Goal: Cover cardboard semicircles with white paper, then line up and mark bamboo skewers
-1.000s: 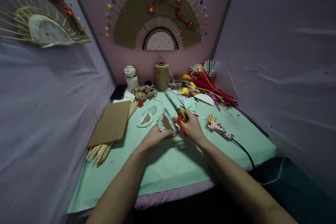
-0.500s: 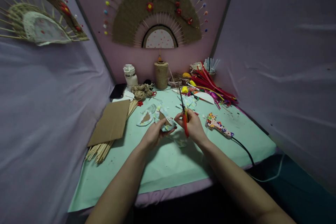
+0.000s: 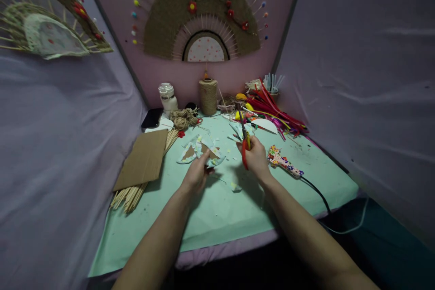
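Note:
My left hand [image 3: 197, 170] grips a fabric-edged cardboard piece [image 3: 214, 156], its brown middle showing inside a pale blue patterned border. Just left of it on the table lies a similar fabric-edged piece [image 3: 186, 154], which it partly overlaps in view. My right hand [image 3: 255, 156] is closed around red-and-yellow-handled scissors [image 3: 244, 153], their blades pointing up and away from me. The two hands are apart. Small fabric scraps [image 3: 235, 186] lie on the green cloth between and below them.
A patterned glue gun [image 3: 283, 163] with a black cord lies to the right. Cardboard [image 3: 142, 158] rests over bamboo sticks [image 3: 128, 199] at left. Twine balls [image 3: 181, 120], a twine spool [image 3: 208, 96], a jar [image 3: 167, 99] and red pipe cleaners [image 3: 272, 108] line the back.
My right hand has moved right, away from the fabric-edged piece, carrying the scissors. My left hand has lowered the piece slightly to the left, closer to the other one.

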Motion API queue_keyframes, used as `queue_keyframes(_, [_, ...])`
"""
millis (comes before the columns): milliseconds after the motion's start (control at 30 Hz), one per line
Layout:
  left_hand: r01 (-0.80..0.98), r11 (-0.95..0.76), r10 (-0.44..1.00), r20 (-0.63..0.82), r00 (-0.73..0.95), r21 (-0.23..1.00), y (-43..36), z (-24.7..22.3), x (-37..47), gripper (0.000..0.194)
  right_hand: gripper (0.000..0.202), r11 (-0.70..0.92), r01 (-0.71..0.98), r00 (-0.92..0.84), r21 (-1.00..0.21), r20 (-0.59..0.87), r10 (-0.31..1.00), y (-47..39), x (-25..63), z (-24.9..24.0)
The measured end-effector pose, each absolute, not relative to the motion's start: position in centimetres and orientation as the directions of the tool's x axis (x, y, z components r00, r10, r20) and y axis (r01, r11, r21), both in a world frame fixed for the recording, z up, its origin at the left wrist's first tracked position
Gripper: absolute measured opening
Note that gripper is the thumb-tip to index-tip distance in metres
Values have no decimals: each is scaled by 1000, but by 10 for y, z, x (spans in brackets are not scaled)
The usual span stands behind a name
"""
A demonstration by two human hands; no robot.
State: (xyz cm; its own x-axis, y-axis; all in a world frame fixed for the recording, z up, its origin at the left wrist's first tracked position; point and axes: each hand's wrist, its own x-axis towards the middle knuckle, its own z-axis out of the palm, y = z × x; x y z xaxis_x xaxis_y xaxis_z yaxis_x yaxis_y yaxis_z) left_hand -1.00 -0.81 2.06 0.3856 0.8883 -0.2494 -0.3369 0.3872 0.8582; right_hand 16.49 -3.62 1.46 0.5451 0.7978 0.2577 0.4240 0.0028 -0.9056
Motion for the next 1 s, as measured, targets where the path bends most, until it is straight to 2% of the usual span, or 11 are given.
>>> queue_keyframes(167, [-528,442,847,-144,511,725,-14,23,-8,54,32,40,28,293,-999,47,955,-48,144,12])
queue_keyframes(267, [-499,454,819,-125,560,738,-17,22,-8,50,39,24,-149,252,-989,-15,968,-50,132,14])
queue_keyframes(333, [-453,475,789,-137,598,755,-15,25,-13,51,41,46,-182,265,-982,-4,964,-48,138,22])
queue_keyframes(400, [-418,517,739,-142,659,747,-9,29,-23,59,42,60,-128,250,-990,26,968,-48,155,33])
queue_keyframes(467, [-383,573,673,-150,725,724,-3,34,-33,67,42,41,-15,146,-999,38,989,-52,177,47])
queue_keyframes(600, [-104,591,531,-288,797,800,-4,29,-34,53,42,-12,251,-210,-968,-66,975,-64,199,62])
queue_keyframes(700, [133,525,363,-363,858,840,-15,18,-24,43,39,24,347,-310,-938,-90,947,-68,189,54])
queue_keyframes(767, [156,537,293,-357,887,829,-20,13,-18,40,36,27,385,-233,-923,-69,970,-68,179,45])
queue_keyframes(800, [111,564,309,-334,890,818,-20,12,-16,40,34,25,398,-160,-917,-42,986,-68,176,41])
queue_keyframes(900, [-125,619,481,-247,841,776,-17,14,-16,35,30,35,434,68,-900,71,995,-73,178,34])
queue_keyframes(1000, [-279,634,563,-183,806,721,-12,20,-21,31,30,34,519,144,-854,127,982,-88,189,33])
